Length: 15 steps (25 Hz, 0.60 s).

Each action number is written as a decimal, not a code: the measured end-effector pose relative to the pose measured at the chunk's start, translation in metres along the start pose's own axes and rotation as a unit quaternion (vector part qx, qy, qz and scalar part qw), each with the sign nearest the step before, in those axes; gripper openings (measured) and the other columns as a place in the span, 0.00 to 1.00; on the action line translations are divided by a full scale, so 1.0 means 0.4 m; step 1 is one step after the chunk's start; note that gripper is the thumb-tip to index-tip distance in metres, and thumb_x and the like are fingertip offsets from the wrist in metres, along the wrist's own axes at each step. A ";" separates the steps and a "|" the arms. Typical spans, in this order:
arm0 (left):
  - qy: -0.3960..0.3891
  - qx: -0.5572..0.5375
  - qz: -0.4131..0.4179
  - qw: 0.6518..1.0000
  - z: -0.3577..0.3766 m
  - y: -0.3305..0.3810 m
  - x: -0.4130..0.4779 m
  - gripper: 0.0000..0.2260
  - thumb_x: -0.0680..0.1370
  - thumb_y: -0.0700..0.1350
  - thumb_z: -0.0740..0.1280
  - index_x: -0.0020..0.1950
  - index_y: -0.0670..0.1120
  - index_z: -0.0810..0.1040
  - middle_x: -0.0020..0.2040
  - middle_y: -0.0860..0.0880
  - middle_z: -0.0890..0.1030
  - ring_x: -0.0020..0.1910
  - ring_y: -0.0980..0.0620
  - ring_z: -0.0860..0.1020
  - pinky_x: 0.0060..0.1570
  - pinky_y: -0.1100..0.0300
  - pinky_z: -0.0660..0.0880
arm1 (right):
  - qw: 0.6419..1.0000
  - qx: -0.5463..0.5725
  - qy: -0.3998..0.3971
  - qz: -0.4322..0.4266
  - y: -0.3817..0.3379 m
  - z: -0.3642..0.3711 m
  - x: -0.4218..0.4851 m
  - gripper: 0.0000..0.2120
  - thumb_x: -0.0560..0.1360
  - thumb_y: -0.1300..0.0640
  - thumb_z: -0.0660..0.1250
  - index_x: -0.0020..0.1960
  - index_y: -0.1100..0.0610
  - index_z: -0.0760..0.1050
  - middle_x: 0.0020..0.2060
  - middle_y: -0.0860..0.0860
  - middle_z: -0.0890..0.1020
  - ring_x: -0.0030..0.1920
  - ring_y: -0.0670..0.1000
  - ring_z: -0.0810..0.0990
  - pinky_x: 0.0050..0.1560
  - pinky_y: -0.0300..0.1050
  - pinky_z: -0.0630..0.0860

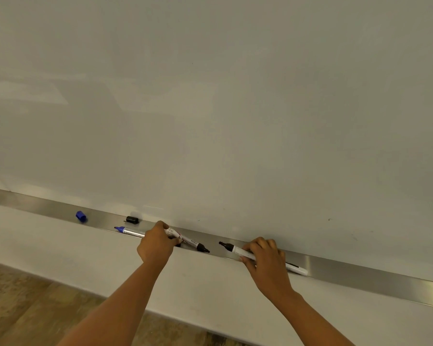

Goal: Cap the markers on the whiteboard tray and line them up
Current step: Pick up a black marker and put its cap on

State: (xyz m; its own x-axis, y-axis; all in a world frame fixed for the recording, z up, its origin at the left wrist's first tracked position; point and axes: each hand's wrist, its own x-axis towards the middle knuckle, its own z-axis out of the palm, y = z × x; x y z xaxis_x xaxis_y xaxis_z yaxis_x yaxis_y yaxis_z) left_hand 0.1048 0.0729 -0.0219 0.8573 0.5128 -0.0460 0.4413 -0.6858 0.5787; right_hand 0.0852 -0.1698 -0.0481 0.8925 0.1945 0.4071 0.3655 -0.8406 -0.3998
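Observation:
A long metal tray runs under the whiteboard. My left hand grips an uncapped black marker whose tip points right. My right hand grips a second uncapped black marker, tip pointing left, its white tail sticking out to the right on the tray. An uncapped blue marker lies on the tray just left of my left hand, partly hidden by it. A loose black cap and a loose blue cap rest farther left on the tray.
The whiteboard fills the upper view. Below the tray is a pale wall panel, then wood-look floor at the lower left. The tray continues bare to the right of my right hand.

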 end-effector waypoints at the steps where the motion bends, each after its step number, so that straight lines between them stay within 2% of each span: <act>1: 0.001 -0.010 0.000 1.000 0.001 0.000 0.000 0.18 0.68 0.48 0.73 0.53 0.45 0.73 0.40 0.47 0.78 0.38 0.47 0.76 0.33 0.58 0.67 | 1.000 0.005 0.000 -0.002 -0.002 -0.003 0.000 0.06 0.68 0.55 0.73 0.42 0.52 0.76 0.38 0.49 0.80 0.41 0.54 0.76 0.37 0.46 0.67; 4: 0.021 -0.077 -0.003 0.997 0.000 0.004 -0.004 0.16 0.66 0.45 0.75 0.50 0.43 0.77 0.42 0.45 0.82 0.38 0.48 0.76 0.34 0.60 0.68 | 0.999 0.033 0.009 0.000 -0.009 -0.017 -0.001 0.04 0.70 0.52 0.66 0.44 0.51 0.77 0.36 0.47 0.81 0.41 0.53 0.77 0.42 0.46 0.64; 7: 0.041 -0.228 -0.020 0.973 -0.006 0.008 -0.017 0.12 0.66 0.41 0.75 0.46 0.38 0.81 0.43 0.41 0.84 0.40 0.47 0.78 0.36 0.62 0.72 | 0.995 0.100 -0.003 0.022 -0.024 -0.045 0.000 0.05 0.74 0.53 0.65 0.48 0.51 0.77 0.34 0.45 0.79 0.38 0.47 0.76 0.43 0.43 0.66; 9: -0.023 -0.387 -0.045 0.921 -0.012 0.012 -0.038 0.11 0.68 0.39 0.73 0.48 0.35 0.80 0.42 0.40 0.83 0.42 0.45 0.82 0.44 0.61 0.79 | 0.990 0.138 -0.006 0.019 -0.036 -0.061 -0.002 0.06 0.74 0.53 0.65 0.51 0.51 0.77 0.35 0.44 0.79 0.35 0.41 0.74 0.38 0.33 0.67; 11: -0.111 -0.499 -0.055 0.858 -0.011 0.025 -0.074 0.08 0.71 0.36 0.70 0.49 0.34 0.79 0.42 0.41 0.83 0.39 0.50 0.83 0.39 0.67 0.80 | 0.989 0.145 -0.007 0.017 -0.049 -0.073 -0.007 0.09 0.74 0.53 0.65 0.54 0.51 0.77 0.37 0.43 0.78 0.35 0.39 0.72 0.36 0.27 0.64; 13: -0.148 -0.511 -0.049 0.845 -0.006 0.042 -0.106 0.05 0.73 0.36 0.67 0.48 0.38 0.78 0.41 0.44 0.82 0.32 0.58 0.83 0.32 0.71 0.78 | 0.989 0.144 -0.004 0.015 -0.059 -0.082 -0.011 0.10 0.74 0.52 0.65 0.55 0.51 0.77 0.37 0.44 0.78 0.36 0.41 0.73 0.36 0.28 0.64; 15: -0.154 -0.518 -0.049 0.840 -0.002 0.058 -0.126 0.05 0.73 0.37 0.68 0.48 0.38 0.76 0.40 0.44 0.82 0.29 0.59 0.82 0.29 0.72 0.76 | 0.990 0.138 0.001 0.012 -0.066 -0.092 -0.012 0.10 0.74 0.52 0.65 0.55 0.51 0.77 0.38 0.47 0.80 0.38 0.45 0.75 0.36 0.31 0.66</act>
State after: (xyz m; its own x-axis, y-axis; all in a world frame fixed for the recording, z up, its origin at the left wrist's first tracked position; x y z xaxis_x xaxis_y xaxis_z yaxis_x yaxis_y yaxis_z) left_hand 0.0714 0.0315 -0.0055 0.9287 0.2736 -0.2503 0.1819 0.2519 0.9505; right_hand 0.0617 -0.1673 -0.0093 0.9015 0.1745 0.3961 0.4026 -0.6742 -0.6191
